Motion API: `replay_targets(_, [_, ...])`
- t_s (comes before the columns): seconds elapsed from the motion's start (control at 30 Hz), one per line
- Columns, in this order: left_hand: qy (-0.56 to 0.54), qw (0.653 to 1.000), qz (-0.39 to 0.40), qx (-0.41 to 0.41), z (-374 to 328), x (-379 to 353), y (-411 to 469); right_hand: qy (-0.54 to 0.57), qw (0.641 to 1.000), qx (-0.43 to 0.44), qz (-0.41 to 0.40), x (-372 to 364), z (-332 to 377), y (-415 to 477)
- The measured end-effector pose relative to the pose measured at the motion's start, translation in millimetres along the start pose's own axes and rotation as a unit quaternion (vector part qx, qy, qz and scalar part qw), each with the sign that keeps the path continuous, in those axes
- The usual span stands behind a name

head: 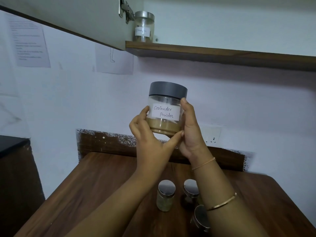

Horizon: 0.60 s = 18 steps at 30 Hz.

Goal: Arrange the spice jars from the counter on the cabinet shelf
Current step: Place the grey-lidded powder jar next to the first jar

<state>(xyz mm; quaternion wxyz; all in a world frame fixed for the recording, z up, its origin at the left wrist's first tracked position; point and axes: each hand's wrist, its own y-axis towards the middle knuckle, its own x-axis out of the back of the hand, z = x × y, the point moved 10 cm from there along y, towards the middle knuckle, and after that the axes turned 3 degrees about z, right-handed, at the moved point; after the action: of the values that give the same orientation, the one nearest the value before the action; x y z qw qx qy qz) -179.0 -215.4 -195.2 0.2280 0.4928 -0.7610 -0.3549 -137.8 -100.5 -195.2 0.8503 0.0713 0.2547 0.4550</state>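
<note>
A clear jar (166,100) with a dark grey lid and a white label reading "Coriander Powder" is held up in front of the wall, about a third full of tan powder. My left hand (147,132) cups its left side and bottom, and my right hand (190,129) grips its right side. High above, a labelled jar with a steel lid (144,26) stands at the left end of the cabinet shelf (213,51). Three steel-lidded jars remain on the wooden counter (89,189): one with greenish contents (165,195), a dark one (189,194), and one (201,218) partly hidden by my right forearm.
The cabinet door (71,19) hangs open to the left of the shelf, with its hinge by the shelved jar. Printed sheets (29,43) are stuck on the left wall. A wall socket (211,135) sits right of my hands. A dark surface (12,144) lies at far left.
</note>
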Motion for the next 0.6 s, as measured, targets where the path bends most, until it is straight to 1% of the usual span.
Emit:
replay_targets(0.17, [0.032,0.998,-0.012,-0.052,-15,5,-2,0.085,0.995,-0.026,0.048,-12,-5,-3])
replay_targets(0.37, [0.049,0.996,-0.013,-0.076,-27,9,-2,0.098,0.993,-0.034,0.053,-15,-8,-3])
replay_targets(0.6, [0.070,0.993,-0.015,-0.097,-33,13,-4,0.143,0.986,-0.042,0.078,-26,-13,-5])
